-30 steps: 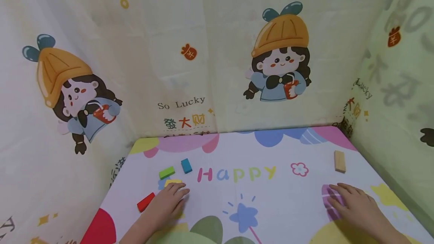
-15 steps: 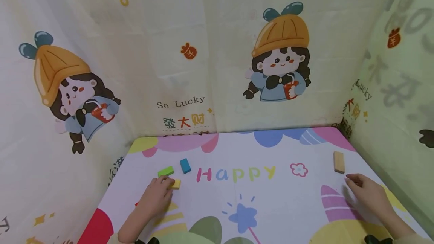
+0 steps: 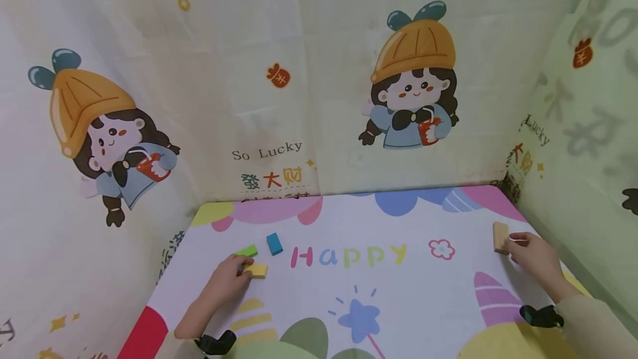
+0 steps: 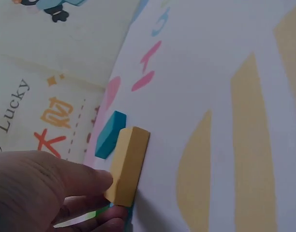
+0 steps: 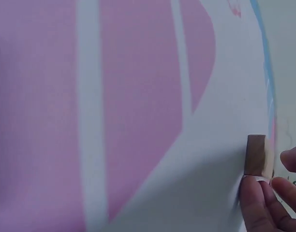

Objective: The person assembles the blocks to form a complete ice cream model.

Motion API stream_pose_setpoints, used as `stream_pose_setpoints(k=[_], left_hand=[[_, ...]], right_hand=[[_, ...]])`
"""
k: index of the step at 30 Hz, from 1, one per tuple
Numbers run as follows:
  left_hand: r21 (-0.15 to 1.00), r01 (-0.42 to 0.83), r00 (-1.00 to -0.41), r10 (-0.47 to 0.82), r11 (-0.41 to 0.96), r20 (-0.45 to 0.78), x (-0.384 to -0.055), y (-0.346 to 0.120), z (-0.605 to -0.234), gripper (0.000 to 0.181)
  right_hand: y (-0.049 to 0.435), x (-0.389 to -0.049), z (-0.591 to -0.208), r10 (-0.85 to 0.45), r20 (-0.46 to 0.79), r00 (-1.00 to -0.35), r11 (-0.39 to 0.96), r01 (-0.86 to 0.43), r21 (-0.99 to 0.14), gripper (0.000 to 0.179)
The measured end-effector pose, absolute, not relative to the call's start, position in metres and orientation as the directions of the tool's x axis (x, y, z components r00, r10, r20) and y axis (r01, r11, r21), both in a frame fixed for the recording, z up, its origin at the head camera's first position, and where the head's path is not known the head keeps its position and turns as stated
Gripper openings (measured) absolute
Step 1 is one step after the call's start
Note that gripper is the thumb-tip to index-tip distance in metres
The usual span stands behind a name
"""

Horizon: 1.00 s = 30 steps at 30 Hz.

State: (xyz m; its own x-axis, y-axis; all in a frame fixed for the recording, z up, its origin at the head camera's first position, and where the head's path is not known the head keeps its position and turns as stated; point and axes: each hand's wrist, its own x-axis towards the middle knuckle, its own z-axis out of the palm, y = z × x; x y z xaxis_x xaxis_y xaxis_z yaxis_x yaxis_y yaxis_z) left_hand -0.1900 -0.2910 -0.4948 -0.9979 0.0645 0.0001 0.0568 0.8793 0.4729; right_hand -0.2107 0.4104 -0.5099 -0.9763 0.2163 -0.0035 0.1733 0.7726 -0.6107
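My left hand [image 3: 226,281] pinches one end of a yellow block [image 3: 258,271], thumb along its side in the left wrist view [image 4: 127,166] and fingers at its near end. A green block [image 3: 246,250] lies just behind, partly covered by the fingers. Beyond it is a blue block [image 3: 274,244]. Over on the right, my right hand [image 3: 535,259] reaches a plain wooden block [image 3: 500,237]. In the right wrist view, fingertips [image 5: 254,186] sit right at the block's near end, while the thumb stands apart from it.
The blocks lie on a white table [image 3: 399,303] printed with coloured shapes and "Happy". Cream printed cloth [image 3: 339,98] rises behind the table and along both sides. A black wrist strap [image 3: 542,316] shows at the right sleeve, another [image 3: 216,342] at the left wrist.
My left hand has drawn back from over the yellow block and now grips its left end; the red block has become covered. My right hand has moved forward to the wooden block.
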Motion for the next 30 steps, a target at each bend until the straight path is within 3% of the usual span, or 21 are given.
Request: stream_pose_setpoints(k=[10, 19, 30], left_hand=[[0.564, -0.027, -0.997, 0.018, 0.825, -0.074, -0.198, -0.289, -0.494, 0.022], [0.641, -0.037, -0.998, 0.001, 0.767, -0.059, -0.196, -0.274, -0.499, 0.022], [0.638, -0.078, -0.996, -0.030, 0.766, -0.085, -0.197, -0.272, -0.499, 0.022]], right_hand=[[0.401, -0.221, -0.509, 0.327, -0.017, -0.945, 0.764, 0.275, -0.584, 0.059], [0.400, -0.221, -0.500, 0.184, -0.078, -0.980, 0.802, 0.195, -0.565, 0.059], [0.359, -0.203, -0.504, 0.054, -0.126, -0.990, 0.747, 0.124, -0.653, 0.067]])
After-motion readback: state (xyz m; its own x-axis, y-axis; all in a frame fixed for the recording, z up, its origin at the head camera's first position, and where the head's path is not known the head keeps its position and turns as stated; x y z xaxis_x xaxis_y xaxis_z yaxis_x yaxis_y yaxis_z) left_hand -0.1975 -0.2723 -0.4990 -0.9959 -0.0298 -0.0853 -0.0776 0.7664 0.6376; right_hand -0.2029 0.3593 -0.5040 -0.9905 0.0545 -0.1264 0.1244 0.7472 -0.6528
